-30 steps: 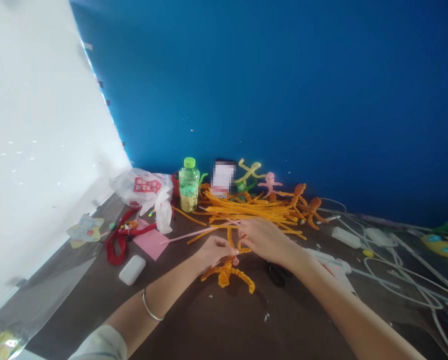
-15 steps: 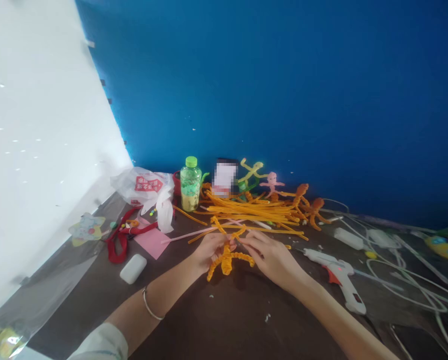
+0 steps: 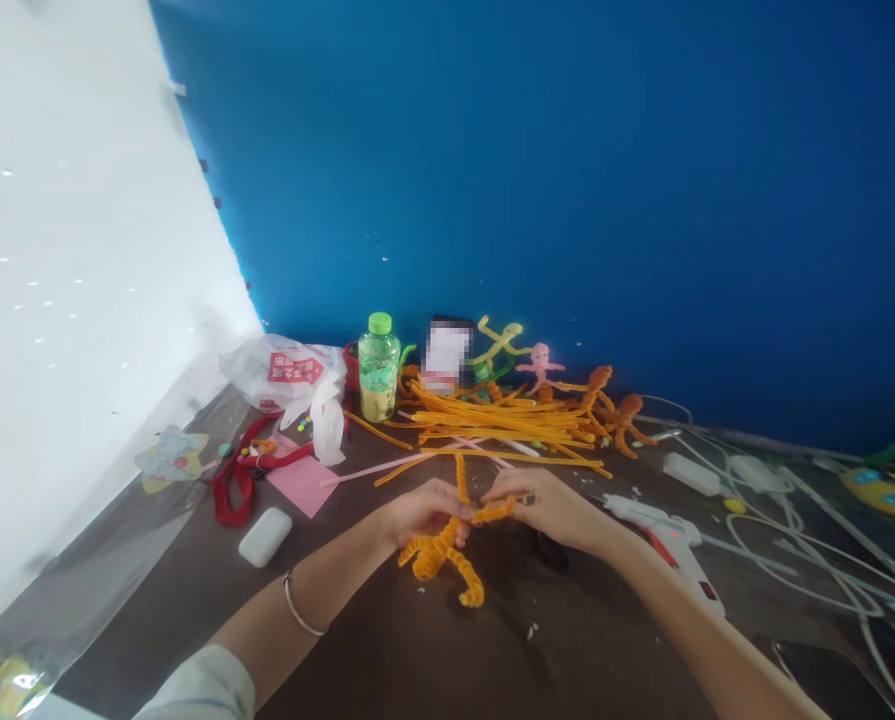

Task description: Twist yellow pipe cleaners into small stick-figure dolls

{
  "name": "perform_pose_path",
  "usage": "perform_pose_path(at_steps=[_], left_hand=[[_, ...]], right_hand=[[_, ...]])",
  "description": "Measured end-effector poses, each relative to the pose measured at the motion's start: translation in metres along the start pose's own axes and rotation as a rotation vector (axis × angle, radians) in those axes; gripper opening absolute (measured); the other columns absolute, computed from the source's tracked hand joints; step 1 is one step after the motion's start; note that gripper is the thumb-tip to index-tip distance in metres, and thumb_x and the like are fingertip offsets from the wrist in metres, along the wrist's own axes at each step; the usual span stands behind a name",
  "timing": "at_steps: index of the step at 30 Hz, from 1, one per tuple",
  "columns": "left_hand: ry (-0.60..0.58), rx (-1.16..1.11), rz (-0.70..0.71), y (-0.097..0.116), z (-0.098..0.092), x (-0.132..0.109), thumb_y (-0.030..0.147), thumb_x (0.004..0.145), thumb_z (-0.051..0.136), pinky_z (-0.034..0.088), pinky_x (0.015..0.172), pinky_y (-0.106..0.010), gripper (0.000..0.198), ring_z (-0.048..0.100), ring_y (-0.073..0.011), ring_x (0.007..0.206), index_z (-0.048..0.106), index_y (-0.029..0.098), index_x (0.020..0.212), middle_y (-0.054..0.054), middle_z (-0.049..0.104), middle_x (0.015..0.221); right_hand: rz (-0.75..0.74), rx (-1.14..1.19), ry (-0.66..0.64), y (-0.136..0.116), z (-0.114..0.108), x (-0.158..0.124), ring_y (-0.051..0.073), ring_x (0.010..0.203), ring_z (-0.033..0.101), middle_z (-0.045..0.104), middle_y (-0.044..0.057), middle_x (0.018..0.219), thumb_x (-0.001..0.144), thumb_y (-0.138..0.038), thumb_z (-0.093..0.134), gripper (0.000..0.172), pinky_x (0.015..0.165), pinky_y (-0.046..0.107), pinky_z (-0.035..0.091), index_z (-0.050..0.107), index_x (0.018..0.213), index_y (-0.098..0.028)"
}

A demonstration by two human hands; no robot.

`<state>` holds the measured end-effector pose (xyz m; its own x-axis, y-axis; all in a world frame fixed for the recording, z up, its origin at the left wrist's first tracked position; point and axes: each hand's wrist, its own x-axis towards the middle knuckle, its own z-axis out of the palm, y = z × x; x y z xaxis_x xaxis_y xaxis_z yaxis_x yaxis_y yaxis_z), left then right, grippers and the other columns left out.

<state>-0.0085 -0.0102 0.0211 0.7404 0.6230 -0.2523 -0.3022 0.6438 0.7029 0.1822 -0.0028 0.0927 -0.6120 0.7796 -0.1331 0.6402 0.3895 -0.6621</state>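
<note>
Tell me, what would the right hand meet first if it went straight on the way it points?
Probably the orange pipe-cleaner figure, whose arm sits at the fingers of the right hand; just past it lies the left hand. Depth is hard to judge from this view.

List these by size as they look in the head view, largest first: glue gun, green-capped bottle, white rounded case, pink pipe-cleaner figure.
1. Hot glue gun, though it lies nearer the camera than the bottle.
2. Green-capped plastic bottle.
3. White rounded case and pink pipe-cleaner figure: these look alike, and the case lies nearer, so unranked.
</note>
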Motion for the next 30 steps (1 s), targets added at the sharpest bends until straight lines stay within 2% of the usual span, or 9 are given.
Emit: perform_pose_path(at_steps=[5, 10, 14, 18, 24, 27, 30], left_hand=[[0.008, 0.139, -0.065, -0.001, 0.000, 0.002, 0.019, 0.055, 0.068, 0.042, 0.047, -0.021, 0.012, 0.054, -0.0117, 0.041, 0.064, 0.008, 0.057, -0.005, 0.060, 0.046], [0.180, 0.096, -0.056, -0.009, -0.005, 0.011, 0.021, 0.054, 0.069, 0.044, 0.051, -0.022, 0.014, 0.056, -0.0117, 0.044, 0.061, 0.009, 0.056, -0.003, 0.059, 0.047], [0.271, -0.026, 0.044, -0.013, -0.006, 0.015, 0.021, 0.055, 0.071, 0.047, 0.060, -0.025, 0.017, 0.057, -0.0112, 0.049, 0.061, 0.008, 0.057, -0.002, 0.059, 0.051], [0.266, -0.107, 0.122, -0.009, -0.005, 0.014, 0.022, 0.058, 0.070, 0.044, 0.056, -0.020, 0.018, 0.056, -0.0096, 0.051, 0.061, 0.007, 0.059, -0.004, 0.058, 0.054], [0.125, -0.220, 0.161, -0.006, -0.011, 0.011, 0.024, 0.065, 0.065, 0.040, 0.051, -0.017, 0.016, 0.052, -0.0076, 0.052, 0.062, 0.009, 0.069, -0.003, 0.056, 0.058], [0.063, -0.223, 0.181, -0.006, -0.011, 0.010, 0.022, 0.064, 0.066, 0.040, 0.051, -0.018, 0.016, 0.050, -0.0079, 0.051, 0.062, 0.008, 0.070, -0.002, 0.054, 0.055], [0.006, -0.202, 0.137, -0.004, -0.007, 0.006, 0.021, 0.061, 0.068, 0.037, 0.047, -0.018, 0.018, 0.047, -0.0066, 0.046, 0.062, 0.007, 0.069, 0.000, 0.049, 0.049]], right_hand=[[-0.078, -0.274, -0.011, -0.012, -0.016, 0.008, 0.016, 0.075, 0.056, 0.063, 0.002, 0.078, 0.079, -0.026, 0.053, 0.018, 0.065, 0.025, 0.040, 0.067, 0.070, -0.021], [-0.189, -0.646, 0.055, -0.030, -0.018, 0.012, 0.016, 0.071, 0.054, 0.061, 0.003, 0.075, 0.082, -0.019, 0.050, 0.018, 0.062, 0.026, 0.037, 0.063, 0.069, -0.018], [-0.255, -0.759, 0.186, -0.035, -0.009, 0.008, 0.016, 0.068, 0.052, 0.060, 0.004, 0.073, 0.083, -0.016, 0.048, 0.019, 0.060, 0.026, 0.035, 0.060, 0.068, -0.017], [-0.311, -0.677, 0.250, -0.030, -0.002, -0.001, 0.015, 0.067, 0.051, 0.058, 0.004, 0.073, 0.086, -0.019, 0.043, 0.022, 0.059, 0.026, 0.036, 0.060, 0.072, -0.018], [-0.253, -0.399, 0.276, -0.016, 0.002, -0.013, 0.015, 0.073, 0.055, 0.060, 0.005, 0.080, 0.087, -0.021, 0.040, 0.023, 0.064, 0.025, 0.042, 0.063, 0.090, -0.020], [-0.204, -0.251, 0.288, -0.008, 0.001, -0.014, 0.015, 0.076, 0.056, 0.060, 0.005, 0.082, 0.086, -0.021, 0.042, 0.022, 0.068, 0.026, 0.044, 0.064, 0.089, -0.021], [-0.139, -0.132, 0.221, -0.005, -0.001, -0.011, 0.015, 0.075, 0.057, 0.061, 0.004, 0.081, 0.083, -0.022, 0.047, 0.019, 0.067, 0.025, 0.045, 0.066, 0.081, -0.021]])
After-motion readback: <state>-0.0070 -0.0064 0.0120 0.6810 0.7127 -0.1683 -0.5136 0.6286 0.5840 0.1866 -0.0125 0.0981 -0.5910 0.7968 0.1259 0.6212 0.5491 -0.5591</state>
